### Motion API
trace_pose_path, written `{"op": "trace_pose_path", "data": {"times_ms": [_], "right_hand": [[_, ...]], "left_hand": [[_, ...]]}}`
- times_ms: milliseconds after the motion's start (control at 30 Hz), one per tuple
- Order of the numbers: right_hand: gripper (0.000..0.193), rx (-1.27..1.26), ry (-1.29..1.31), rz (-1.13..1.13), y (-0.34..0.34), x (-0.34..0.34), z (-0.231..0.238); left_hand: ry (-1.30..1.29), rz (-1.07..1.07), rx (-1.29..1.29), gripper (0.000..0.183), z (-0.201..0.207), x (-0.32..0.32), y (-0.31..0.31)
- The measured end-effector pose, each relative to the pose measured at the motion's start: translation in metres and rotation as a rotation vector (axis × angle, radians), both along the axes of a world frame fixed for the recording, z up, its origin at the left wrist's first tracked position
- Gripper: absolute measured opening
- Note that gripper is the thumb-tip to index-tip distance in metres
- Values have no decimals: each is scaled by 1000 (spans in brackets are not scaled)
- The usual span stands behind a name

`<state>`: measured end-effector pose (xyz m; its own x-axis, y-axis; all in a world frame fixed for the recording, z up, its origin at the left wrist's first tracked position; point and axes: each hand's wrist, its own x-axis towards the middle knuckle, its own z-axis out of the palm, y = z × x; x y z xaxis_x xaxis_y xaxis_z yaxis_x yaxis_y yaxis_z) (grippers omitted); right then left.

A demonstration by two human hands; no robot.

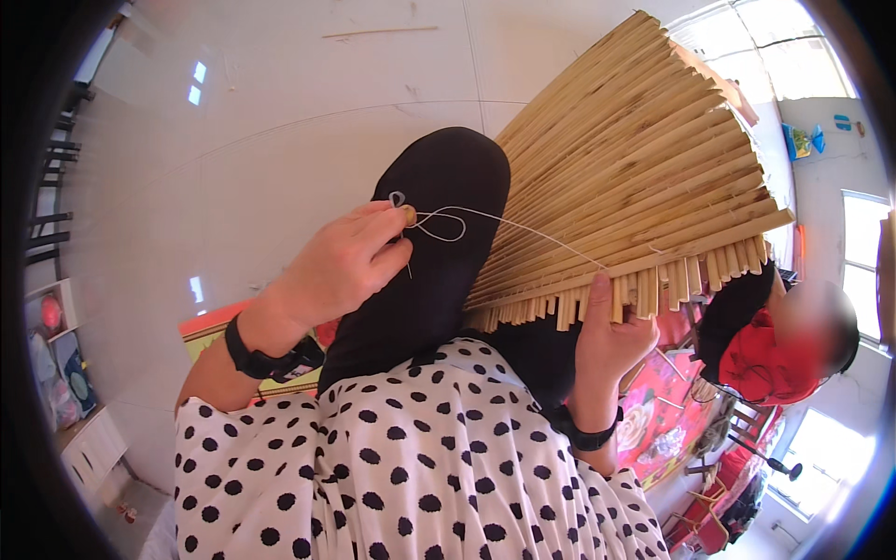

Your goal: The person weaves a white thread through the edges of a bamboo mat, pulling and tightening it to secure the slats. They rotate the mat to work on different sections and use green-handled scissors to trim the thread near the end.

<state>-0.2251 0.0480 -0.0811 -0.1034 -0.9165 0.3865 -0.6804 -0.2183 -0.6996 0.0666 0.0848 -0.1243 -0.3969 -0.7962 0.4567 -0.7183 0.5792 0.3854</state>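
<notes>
Fingers of the left hand [341, 266] pinch a needle at the thumb tip, with a pale thread [504, 224] looped just beside them and running right to the mat [635, 168]; fingers of the right hand [607, 336] clasp the mat's near edge, thumb upright against the strip ends.

White floor tiles [280, 140] fill the far and left of the scene, glossy, with window glare on them. Across the person's raised black knee [439, 233] lies the mat of bamboo strips, fanning out to the far right, its cut ends uneven along the near edge. Below it spreads a white skirt [401, 476] with black dots. A red floral cloth [663, 411] lies to the right, beside another person in a red top [775, 359]. Bright windows [863, 271] stand at the right edge. White cabinets [89, 448] sit at the near left. Each wrist wears a black band [261, 359].
</notes>
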Motion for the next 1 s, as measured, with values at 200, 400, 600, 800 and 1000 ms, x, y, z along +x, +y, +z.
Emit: {"op": "trace_pose_path", "data": {"times_ms": [200,400,600,800,1000], "right_hand": [[24,27,25,-43,-1,-8,-1],[29,138,39,-83,5,-12,1],[22,-48,59,-92,1,-9,-5],[30,154,-19,-150,10,-10,-6],[32,140,-32,-158,11,-7,-6]], "left_hand": [[241,12,6,12,18,5,-7],[833,-78,264,12,46,2,-18],[698,-155,267,6,58,-35,-49],[425,-171,242,15,43,-77,-66],[465,-158,302,14,36,-102,-72]]}}
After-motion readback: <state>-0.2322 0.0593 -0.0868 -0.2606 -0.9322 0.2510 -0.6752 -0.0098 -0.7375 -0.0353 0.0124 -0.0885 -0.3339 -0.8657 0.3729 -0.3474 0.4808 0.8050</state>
